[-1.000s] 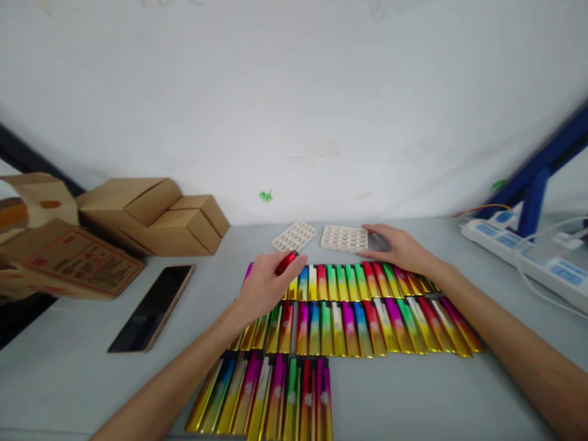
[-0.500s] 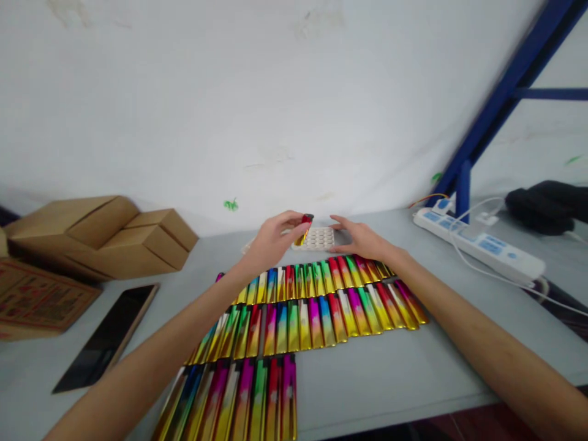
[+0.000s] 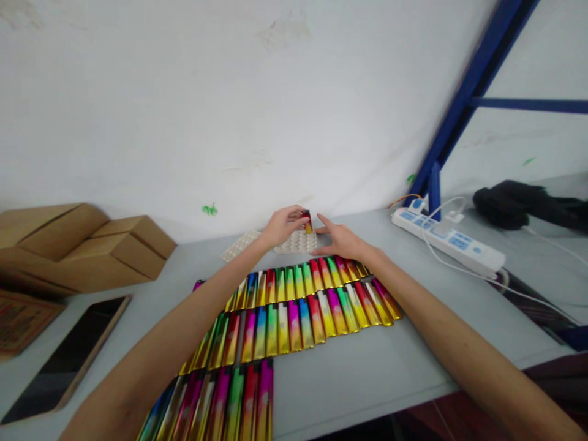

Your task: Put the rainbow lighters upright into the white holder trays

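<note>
Left grip (image 3: 281,226) clamps a lighter (image 3: 307,223) at one o'clock of a tray (image 3: 294,244); right grip (image 3: 340,240), fingers apart, flanks three o'clock.

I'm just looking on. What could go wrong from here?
The left hand holds a red-and-gold lighter roughly upright at the pale tray; let go carelessly, it might tip over. With the right hand at its right edge, the tray could slide if nudged. The left forearm reaches across the rows of lighters and might knock some askew.
</note>
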Demonstrator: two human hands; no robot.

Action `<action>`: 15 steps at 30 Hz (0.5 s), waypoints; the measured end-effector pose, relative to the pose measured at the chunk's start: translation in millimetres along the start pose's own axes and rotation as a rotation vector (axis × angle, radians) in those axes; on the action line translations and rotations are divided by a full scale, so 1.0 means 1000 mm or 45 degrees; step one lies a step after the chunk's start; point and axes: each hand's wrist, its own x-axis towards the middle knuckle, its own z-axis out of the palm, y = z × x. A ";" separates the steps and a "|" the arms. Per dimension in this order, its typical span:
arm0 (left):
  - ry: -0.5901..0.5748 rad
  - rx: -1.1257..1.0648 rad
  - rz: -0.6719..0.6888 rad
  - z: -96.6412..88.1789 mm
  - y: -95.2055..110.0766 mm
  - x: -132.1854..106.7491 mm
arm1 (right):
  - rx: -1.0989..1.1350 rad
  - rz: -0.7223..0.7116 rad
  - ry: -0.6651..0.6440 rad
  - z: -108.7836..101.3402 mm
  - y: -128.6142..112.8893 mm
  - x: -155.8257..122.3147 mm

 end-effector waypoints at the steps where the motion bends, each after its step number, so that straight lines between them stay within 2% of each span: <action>1: -0.009 -0.012 -0.005 0.000 -0.001 0.000 | 0.000 0.001 0.000 0.000 0.000 0.000; 11: -0.082 0.265 0.118 0.001 0.002 0.009 | -0.001 -0.011 -0.033 -0.004 -0.003 -0.001; 15: -0.129 0.329 0.096 0.000 0.005 0.008 | -0.001 -0.007 -0.031 -0.004 -0.003 -0.001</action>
